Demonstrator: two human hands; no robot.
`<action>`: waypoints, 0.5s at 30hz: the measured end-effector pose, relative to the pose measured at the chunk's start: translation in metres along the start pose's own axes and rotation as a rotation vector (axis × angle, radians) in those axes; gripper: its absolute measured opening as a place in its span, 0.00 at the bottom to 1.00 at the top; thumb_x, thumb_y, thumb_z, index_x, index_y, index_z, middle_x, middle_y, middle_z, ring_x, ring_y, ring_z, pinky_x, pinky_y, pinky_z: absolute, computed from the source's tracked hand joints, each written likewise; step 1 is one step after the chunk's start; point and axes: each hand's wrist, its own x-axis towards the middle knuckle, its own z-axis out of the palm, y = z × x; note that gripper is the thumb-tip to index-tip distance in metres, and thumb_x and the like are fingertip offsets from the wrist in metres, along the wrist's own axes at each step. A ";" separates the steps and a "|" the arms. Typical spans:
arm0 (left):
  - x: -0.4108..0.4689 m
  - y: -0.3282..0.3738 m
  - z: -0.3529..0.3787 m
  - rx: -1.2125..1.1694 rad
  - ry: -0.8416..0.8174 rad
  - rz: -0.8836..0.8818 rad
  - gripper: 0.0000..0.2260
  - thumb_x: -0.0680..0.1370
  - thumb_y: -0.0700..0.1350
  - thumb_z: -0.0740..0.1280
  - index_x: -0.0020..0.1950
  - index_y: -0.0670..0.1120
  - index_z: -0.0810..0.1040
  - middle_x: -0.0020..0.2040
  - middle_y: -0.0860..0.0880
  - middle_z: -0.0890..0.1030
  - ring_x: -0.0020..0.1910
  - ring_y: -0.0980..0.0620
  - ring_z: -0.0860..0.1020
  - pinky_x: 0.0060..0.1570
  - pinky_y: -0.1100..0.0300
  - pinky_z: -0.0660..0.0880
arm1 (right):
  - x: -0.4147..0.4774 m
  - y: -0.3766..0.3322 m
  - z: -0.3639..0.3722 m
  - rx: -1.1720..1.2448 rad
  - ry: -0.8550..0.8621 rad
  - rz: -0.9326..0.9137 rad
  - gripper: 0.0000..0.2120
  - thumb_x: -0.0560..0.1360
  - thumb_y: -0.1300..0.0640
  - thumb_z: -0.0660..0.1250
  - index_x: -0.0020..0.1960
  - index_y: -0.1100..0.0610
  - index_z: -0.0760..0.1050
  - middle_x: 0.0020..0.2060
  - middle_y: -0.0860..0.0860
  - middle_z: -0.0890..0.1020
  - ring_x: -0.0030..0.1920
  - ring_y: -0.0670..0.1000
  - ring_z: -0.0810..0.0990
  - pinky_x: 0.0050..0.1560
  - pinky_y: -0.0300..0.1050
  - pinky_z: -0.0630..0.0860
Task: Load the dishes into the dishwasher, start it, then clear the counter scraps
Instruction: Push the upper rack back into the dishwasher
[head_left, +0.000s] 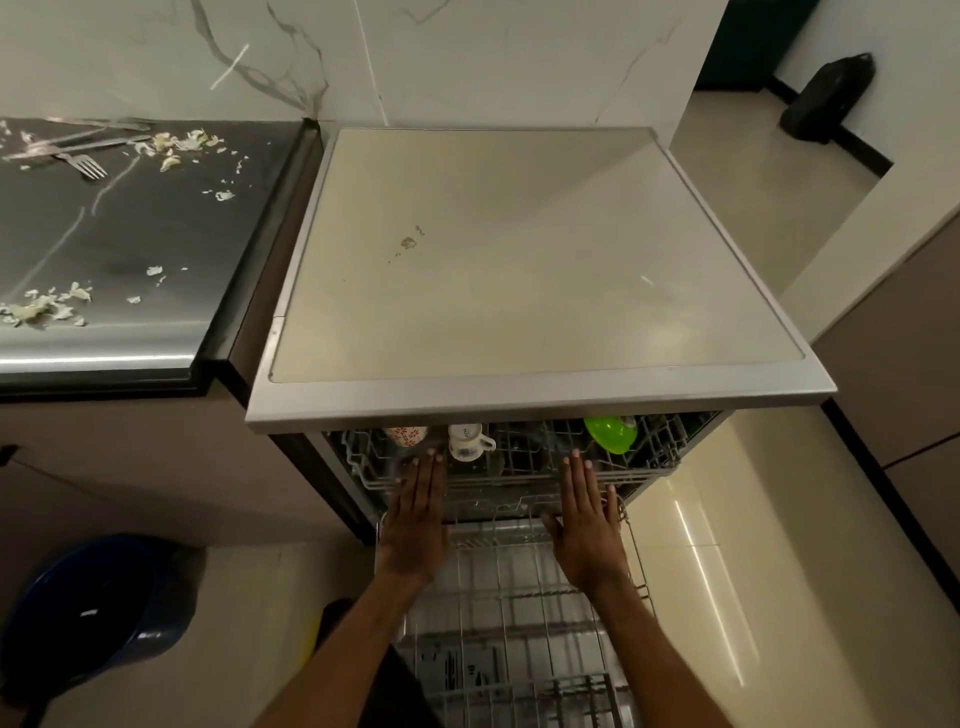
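Laying left hand (415, 519) and right hand (589, 525) flat, fingers straight, on front edge of the upper rack (519, 480), with white mug (470, 441) just beyond, between them.

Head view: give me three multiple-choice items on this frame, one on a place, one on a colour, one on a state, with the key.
1. Where does the fork lie?
A. on the dark counter, near the scraps
B. in the lower rack
C. on the dishwasher's top

2. What colour is the bowl in the upper rack?
A. blue
B. green
C. red

3. How do the left hand and right hand lie?
A. both flat, fingers straight
B. both clenched into fists
C. one grips a mug

Key: 1 A, the fork lies on the counter's far left part beside pale scraps; 2 B, the bowl is bright green; 3 A, both hands lie flat at the upper rack's front and hold nothing.
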 end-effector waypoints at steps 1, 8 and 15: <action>-0.001 -0.003 0.005 -0.012 0.004 -0.008 0.51 0.70 0.47 0.74 0.81 0.44 0.42 0.82 0.46 0.42 0.80 0.46 0.43 0.77 0.48 0.48 | 0.001 0.003 0.004 -0.022 0.004 -0.003 0.36 0.80 0.38 0.41 0.80 0.55 0.33 0.78 0.49 0.30 0.77 0.49 0.29 0.78 0.60 0.41; 0.007 -0.008 0.016 0.063 -0.016 -0.020 0.51 0.68 0.41 0.74 0.81 0.42 0.43 0.81 0.42 0.44 0.80 0.40 0.47 0.75 0.44 0.49 | 0.013 0.009 0.017 -0.085 0.045 -0.022 0.36 0.80 0.41 0.47 0.81 0.57 0.38 0.80 0.53 0.38 0.79 0.52 0.36 0.75 0.64 0.53; 0.036 -0.020 0.018 0.126 -0.029 -0.022 0.55 0.64 0.33 0.70 0.80 0.42 0.37 0.80 0.43 0.37 0.79 0.42 0.38 0.76 0.44 0.46 | 0.042 0.014 0.016 -0.123 0.023 -0.052 0.40 0.81 0.42 0.54 0.80 0.56 0.32 0.78 0.52 0.31 0.78 0.52 0.30 0.77 0.63 0.44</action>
